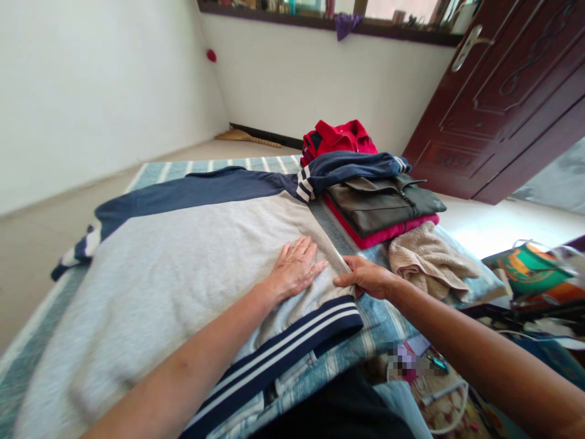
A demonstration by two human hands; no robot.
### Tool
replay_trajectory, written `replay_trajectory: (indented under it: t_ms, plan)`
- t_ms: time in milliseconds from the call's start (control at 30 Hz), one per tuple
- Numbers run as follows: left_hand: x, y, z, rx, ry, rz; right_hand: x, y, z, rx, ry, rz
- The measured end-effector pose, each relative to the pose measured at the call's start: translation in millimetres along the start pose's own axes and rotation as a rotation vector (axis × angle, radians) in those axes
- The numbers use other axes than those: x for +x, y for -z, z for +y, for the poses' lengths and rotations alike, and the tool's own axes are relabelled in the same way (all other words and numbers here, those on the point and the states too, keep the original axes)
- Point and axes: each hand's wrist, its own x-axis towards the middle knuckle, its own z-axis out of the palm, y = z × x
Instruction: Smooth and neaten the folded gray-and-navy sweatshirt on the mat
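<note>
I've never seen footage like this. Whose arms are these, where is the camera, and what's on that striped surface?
No machine here: these are a person's own bare arms, filmed by one camera worn on their head, looking forward and down. The left hand lies flat on a grey and navy sweatshirt, spread over a striped cover. The right hand sits at the sweatshirt's edge; whether it grips that edge is hard to tell. Beyond them are a folded pile of clothes and a beige towel.

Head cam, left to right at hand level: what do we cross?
Grey sweatshirt → left hand → right hand → beige cloth → green and orange bag
</note>
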Motion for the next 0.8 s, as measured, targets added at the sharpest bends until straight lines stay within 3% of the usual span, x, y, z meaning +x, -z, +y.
replay_trajectory:
  t_ms: [200,433,600,800]
  plan:
    - [-5.9,-6.6,13.0,-0.015,-0.053,-0.062,0.1,0.5,2.3,0.015,0.018,-0.001]
    - [-4.3,-18.5,9.4,0.019,-0.078,-0.007,-9.4,-1.2,-2.0,-0.051,0.062,0.005]
    - [-4.3,-19.5,9.7,0.006,-0.056,-0.028,-23.5,-1.2,-3.7,-0.063,0.110,-0.087]
    - [-5.0,-22.7,7.7,-0.012,-0.075,0.002,-19.0,1.0,3.0,-0.009,0.122,-0.122]
